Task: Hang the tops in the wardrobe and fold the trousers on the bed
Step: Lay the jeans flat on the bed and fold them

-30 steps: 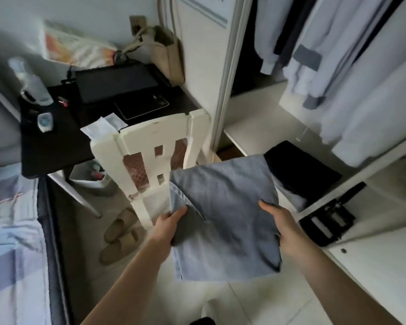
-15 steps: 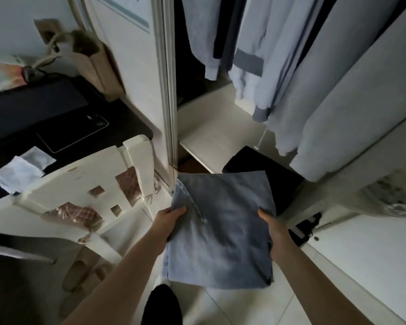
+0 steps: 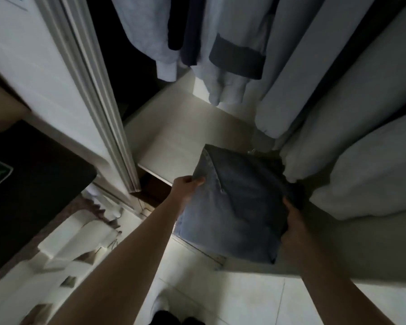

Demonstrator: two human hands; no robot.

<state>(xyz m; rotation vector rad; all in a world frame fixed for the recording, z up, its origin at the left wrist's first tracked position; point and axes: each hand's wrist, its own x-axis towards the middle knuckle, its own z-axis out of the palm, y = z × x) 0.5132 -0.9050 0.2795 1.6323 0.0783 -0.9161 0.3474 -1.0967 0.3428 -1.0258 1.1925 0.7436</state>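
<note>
— Dim wardrobe (image 3: 85, 95), pale tops (image 3: 338, 113) hanging low over white shelf (image 3: 174, 137).
— Folded jeans (image 3: 232, 207) over shelf's front, left hand (image 3: 188, 186) and right hand (image 3: 293, 221) pinching opposite edges.
— Risk?
— Snagging hanging hems, unfolding if released early.

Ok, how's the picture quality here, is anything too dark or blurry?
Head view: dim overall, the wardrobe interior nearly black; its shelf catches the most light; the folded jeans fall into shadow at their far end; the left-hand edges smear with motion blur; wide-angle bending of the door frame.
</note>
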